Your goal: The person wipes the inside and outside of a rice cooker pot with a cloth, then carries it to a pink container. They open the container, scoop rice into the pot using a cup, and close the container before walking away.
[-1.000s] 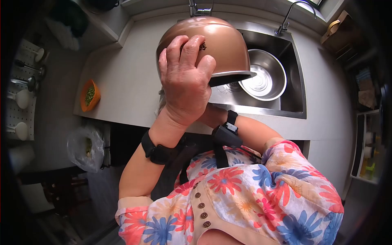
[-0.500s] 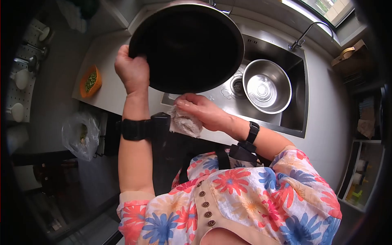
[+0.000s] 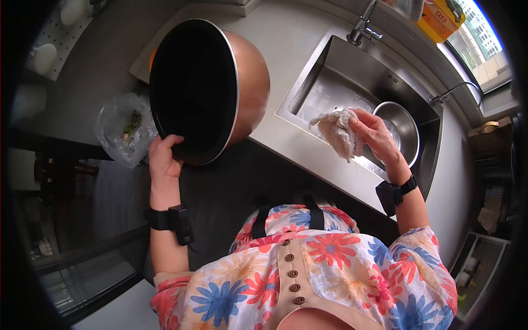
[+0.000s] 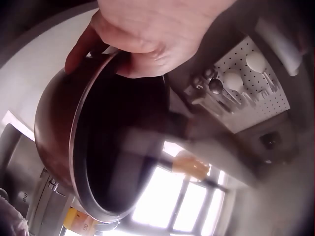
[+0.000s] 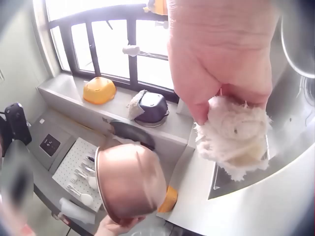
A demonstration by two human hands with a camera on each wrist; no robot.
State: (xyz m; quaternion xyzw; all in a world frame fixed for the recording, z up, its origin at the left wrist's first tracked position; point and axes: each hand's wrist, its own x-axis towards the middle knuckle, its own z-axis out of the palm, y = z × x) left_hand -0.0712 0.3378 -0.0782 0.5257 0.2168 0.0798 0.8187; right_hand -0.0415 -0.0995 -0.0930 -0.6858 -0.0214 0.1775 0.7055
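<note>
My left hand (image 3: 166,160) grips the rim of a rice cooker inner pot (image 3: 252,82), copper outside and black inside. The pot is held tilted on its side, its mouth toward the left, by the counter's front edge. In the left wrist view, the thumb lies inside the rim and the fingers outside. My right hand (image 3: 378,133) pinches a crumpled white cloth (image 3: 336,131) above the front edge of the sink. Frayed edges of the cloth (image 5: 234,140) show in the right wrist view, below the thumb and fingers. The pot and the cloth are well apart.
A steel basin (image 3: 411,122) stands in the right part of the sink (image 3: 324,88), with a faucet (image 3: 360,30) behind. A clear plastic bag (image 3: 118,135) with scraps hangs left of the pot. An orange basket (image 5: 169,199) sits on the counter, partly hidden.
The pot has turned from outside-facing to mouth-facing and swung left, away from the sink. My right hand has moved right with the cloth, from below the pot to over the sink edge.
</note>
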